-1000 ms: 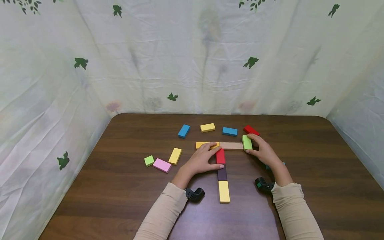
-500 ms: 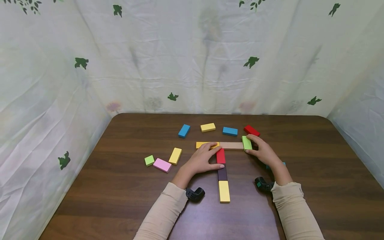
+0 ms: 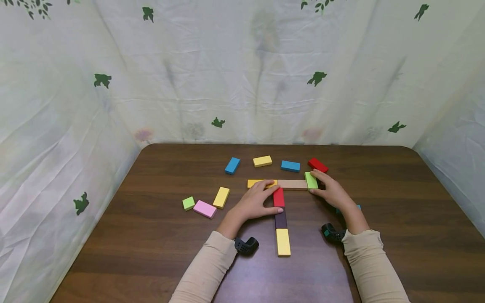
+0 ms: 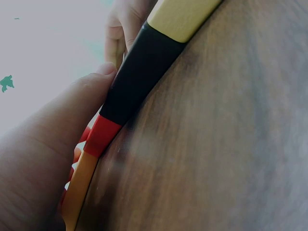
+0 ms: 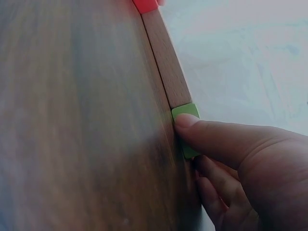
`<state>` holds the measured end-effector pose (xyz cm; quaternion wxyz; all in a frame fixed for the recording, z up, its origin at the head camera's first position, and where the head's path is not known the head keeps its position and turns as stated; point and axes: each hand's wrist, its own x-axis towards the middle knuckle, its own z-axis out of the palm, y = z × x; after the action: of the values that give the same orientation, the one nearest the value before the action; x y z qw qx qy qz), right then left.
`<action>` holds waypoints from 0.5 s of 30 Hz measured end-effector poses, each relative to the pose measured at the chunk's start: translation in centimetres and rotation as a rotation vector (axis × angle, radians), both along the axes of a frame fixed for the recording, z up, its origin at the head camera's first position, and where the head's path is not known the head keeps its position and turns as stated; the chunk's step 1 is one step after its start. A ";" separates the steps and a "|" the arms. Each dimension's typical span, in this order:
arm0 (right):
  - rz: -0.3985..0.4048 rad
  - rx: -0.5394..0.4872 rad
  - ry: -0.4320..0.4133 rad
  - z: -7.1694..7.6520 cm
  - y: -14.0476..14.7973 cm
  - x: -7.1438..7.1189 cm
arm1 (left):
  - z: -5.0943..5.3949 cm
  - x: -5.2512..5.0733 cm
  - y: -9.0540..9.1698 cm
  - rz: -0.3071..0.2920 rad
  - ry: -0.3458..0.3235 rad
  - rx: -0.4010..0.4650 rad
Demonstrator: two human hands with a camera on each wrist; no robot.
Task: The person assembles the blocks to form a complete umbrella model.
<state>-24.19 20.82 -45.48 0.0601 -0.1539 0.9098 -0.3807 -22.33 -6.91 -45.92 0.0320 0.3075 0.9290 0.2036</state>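
Note:
My right hand (image 3: pixel 331 190) pinches a light green block (image 3: pixel 311 180), thumb on its near end and fingertips at its far end. That block stands crosswise against the right end of a bare-wood block (image 3: pixel 292 184). My left hand (image 3: pixel 257 200) rests with spread fingers over a T-shaped layout. Its fingertips touch the orange block (image 3: pixel 251 183) and the red block (image 3: pixel 278 198), while the thumb (image 4: pixel 103 72) lies by the dark block (image 4: pixel 144 67). A yellow block (image 3: pixel 283 243) forms the near end of the stem. Part of the orange block is hidden under my left fingers.
Behind the layout lie a blue block (image 3: pixel 232 165), a yellow block (image 3: pixel 262 161), another blue block (image 3: pixel 290 166) and a red block (image 3: pixel 318 164). To the left are a green cube (image 3: pixel 188 203), a pink block (image 3: pixel 205 208) and a yellow block (image 3: pixel 221 197). My right wrist partly covers one blue block.
The green block in my right hand has shifted slightly left, and its tilt has lessened a little. My left hand has stayed in place.

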 end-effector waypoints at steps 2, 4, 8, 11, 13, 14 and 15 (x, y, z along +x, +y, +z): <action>0.001 0.001 0.000 0.0 0.0 0.0 | 0.0 0.0 0.0 0.000 -0.001 0.002; 0.000 0.004 0.000 0.0 0.0 0.0 | 0.0 0.0 0.0 -0.001 0.001 0.001; -0.003 0.009 -0.002 0.0 0.0 0.0 | 0.0 0.1 0.0 -0.001 0.008 -0.003; -0.005 0.015 -0.003 0.1 0.0 -0.1 | 0.0 0.1 0.0 -0.001 0.010 -0.001; -0.006 0.016 -0.004 0.1 0.0 -0.1 | 0.1 0.1 0.0 -0.001 0.008 0.001; -0.006 0.017 -0.004 0.1 0.0 -0.1 | 0.1 0.1 0.0 0.000 0.006 0.002; -0.006 0.017 -0.005 0.1 -0.1 -0.1 | 0.1 0.1 0.0 0.001 0.006 0.003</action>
<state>-24.29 20.75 -45.38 0.0625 -0.1496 0.9134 -0.3733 -22.26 -6.89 -45.85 0.0289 0.3075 0.9289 0.2041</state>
